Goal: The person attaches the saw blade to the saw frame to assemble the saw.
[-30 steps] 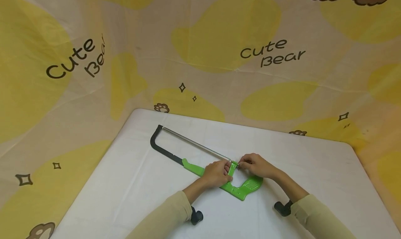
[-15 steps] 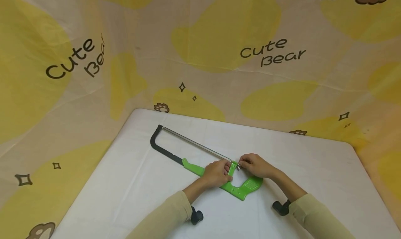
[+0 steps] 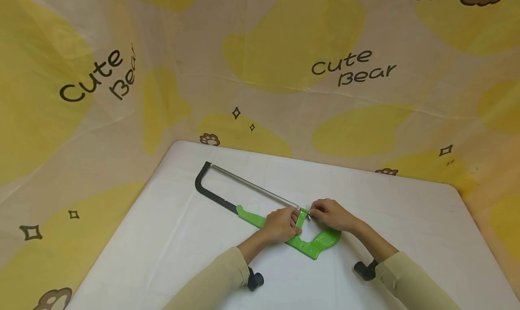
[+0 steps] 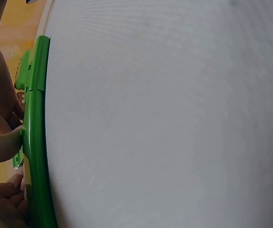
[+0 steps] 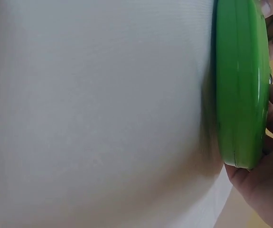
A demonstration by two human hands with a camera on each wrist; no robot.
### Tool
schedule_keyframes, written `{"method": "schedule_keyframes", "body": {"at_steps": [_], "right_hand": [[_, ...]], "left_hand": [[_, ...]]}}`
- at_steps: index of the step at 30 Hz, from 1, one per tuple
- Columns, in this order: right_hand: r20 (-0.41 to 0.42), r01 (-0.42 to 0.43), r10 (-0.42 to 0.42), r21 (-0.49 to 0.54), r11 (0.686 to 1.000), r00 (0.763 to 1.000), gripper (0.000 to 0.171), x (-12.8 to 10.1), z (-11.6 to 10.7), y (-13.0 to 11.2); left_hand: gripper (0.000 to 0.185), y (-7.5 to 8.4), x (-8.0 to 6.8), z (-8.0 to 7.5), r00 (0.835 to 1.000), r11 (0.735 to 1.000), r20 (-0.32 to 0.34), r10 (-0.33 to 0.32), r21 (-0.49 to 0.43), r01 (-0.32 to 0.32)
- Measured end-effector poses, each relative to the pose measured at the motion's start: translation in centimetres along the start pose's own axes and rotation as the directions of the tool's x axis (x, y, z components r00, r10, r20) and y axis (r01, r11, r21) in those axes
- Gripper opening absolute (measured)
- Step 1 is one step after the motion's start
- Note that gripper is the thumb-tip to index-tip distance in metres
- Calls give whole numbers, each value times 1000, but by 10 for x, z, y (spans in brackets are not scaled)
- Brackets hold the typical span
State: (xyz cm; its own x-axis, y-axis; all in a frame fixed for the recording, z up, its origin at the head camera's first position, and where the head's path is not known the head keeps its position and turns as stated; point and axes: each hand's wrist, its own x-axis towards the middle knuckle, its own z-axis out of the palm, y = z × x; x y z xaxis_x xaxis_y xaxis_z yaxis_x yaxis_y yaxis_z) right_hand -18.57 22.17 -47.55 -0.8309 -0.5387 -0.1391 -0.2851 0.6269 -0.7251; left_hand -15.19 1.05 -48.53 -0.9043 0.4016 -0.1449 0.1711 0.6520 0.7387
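Observation:
A hacksaw (image 3: 325,240) with a green handle and black front frame lies flat on the white table, its thin metal blade (image 3: 256,187) stretched along the far side. My left hand (image 3: 278,226) grips the green frame post near the blade's right end; in the left wrist view its thumb (image 4: 3,146) presses on the green part. With thumb and fingertips, my right hand (image 3: 334,214) pinches the small silver wing nut (image 3: 309,216) just beyond that post. The right wrist view shows the green handle end (image 5: 240,85) close by the right hand (image 5: 271,183), hiding the wing nut.
The white tabletop (image 3: 170,251) extends around the saw to rounded back corners. A yellow and beige cloth printed with "Cute Bear" (image 3: 353,68) hangs behind and at the sides. Black wrist mounts (image 3: 255,280) stick out beneath both sleeves.
My right fingertips have shifted slightly at the wing nut, and more of its silver wings shows than one second ago. The left hand and the hacksaw stay in place.

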Motion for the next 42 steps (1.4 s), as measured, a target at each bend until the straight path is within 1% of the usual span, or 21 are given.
{"method": "schedule_keyframes", "body": {"at_steps": [4, 7, 9, 13, 16, 23, 27, 32, 36, 42], "right_hand": [[-39, 22, -21, 15, 1000, 999, 6, -1, 1, 0], [-54, 39, -39, 6, 999, 998, 5, -2, 2, 1], [-50, 48, -48, -2, 999, 998, 10, -2, 1, 1], [-37, 68, -70, -41, 997, 997, 24, -3, 1, 1], [-43, 70, -73, -73, 995, 996, 30, -3, 3, 1], [-74, 54, -61, -95, 994, 995, 27, -3, 6, -2], [-81, 60, -68, -104, 993, 994, 26, -4, 6, -1], [-88, 86, -96, -112, 990, 991, 24, -4, 5, -2], [-75, 93, -101, -112, 989, 992, 21, -4, 3, 0], [-59, 129, -136, -108, 986, 989, 16, -5, 1, 4]], "left_hand": [[36, 2, -1, -1, 1000, 1000, -3, -5, -12, 5], [36, 2, -1, -1, 1000, 1000, -2, -7, -20, 7], [36, 2, -2, -1, 1000, 1000, -2, -7, -22, 7], [36, 1, -2, -1, 1000, 1000, -5, -3, -24, 3], [36, 0, -1, -1, 1000, 1000, -9, -3, -28, 2], [34, 0, -1, 0, 1000, 1000, -10, -8, -30, 8], [33, 0, -1, 0, 1000, 1000, -7, -10, -28, 9], [33, -1, -1, 0, 1000, 1000, -10, -5, -17, 5], [33, 0, -2, -1, 1000, 1000, -12, -5, -20, 4], [34, 1, -2, -1, 1000, 1000, -5, -7, -16, 7]]}}
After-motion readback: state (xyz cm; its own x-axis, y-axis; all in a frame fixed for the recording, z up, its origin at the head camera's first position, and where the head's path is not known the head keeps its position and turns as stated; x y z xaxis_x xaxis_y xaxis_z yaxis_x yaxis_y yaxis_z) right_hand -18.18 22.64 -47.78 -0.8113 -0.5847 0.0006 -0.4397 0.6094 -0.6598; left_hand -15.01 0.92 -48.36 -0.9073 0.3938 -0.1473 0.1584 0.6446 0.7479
